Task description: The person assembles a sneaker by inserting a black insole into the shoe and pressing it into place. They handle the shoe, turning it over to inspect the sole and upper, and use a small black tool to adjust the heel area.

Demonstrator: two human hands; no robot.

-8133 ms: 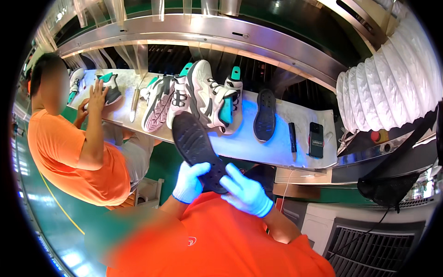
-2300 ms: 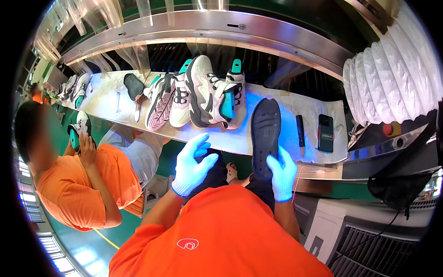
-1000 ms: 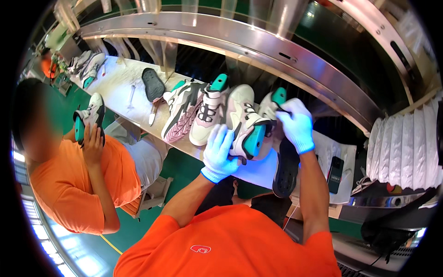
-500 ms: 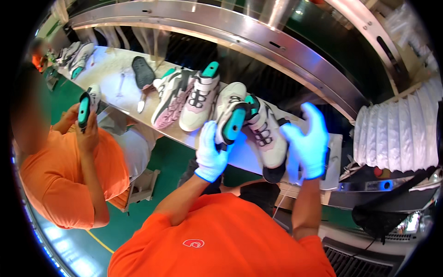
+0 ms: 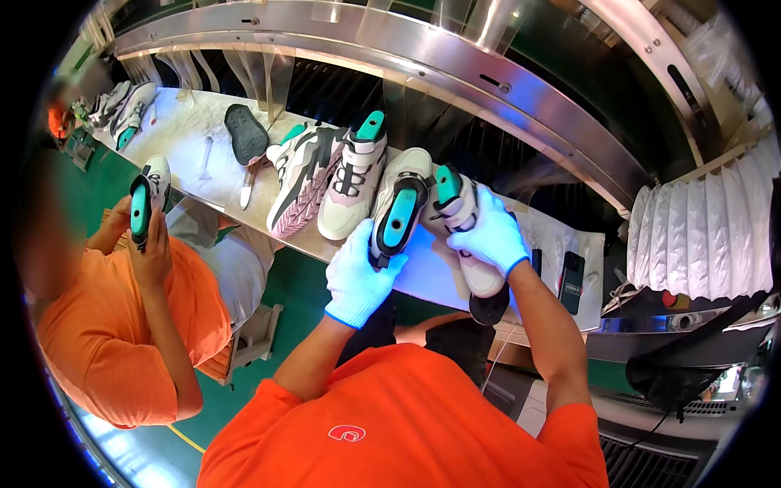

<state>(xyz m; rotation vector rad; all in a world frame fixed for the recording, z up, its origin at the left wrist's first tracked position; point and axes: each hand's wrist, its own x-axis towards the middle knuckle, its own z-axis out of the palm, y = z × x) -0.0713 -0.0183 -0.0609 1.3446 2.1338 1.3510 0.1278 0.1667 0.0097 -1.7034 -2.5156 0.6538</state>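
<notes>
In a white glove, my left hand (image 5: 358, 276) is closed on the heel end of a white sneaker (image 5: 407, 165), whose teal shoe last (image 5: 399, 224) faces up. My right hand (image 5: 495, 232), gloved too, is wrapped over another strapped sneaker (image 5: 482, 275) lying on the bench to its right. A green last (image 5: 447, 184) shows in that shoe's opening. Under its toe, a black sole piece (image 5: 489, 307) juts past the bench edge. Left of my hands stand a white strapped sneaker (image 5: 346, 191) and a sneaker tipped to show its pink tread (image 5: 297, 203).
A black outsole (image 5: 246, 134) and a small brush (image 5: 246, 191) lie farther left on the bench (image 5: 183, 122). A co-worker (image 5: 138, 317) at left holds another shoe. A phone (image 5: 572, 281) rests at right, near a white ribbed duct (image 5: 700, 232). A metal machine frame (image 5: 455, 69) runs behind.
My right hand has come left and down from the air onto the right sneaker and closed on it. My left hand has turned the held shoe slightly.
</notes>
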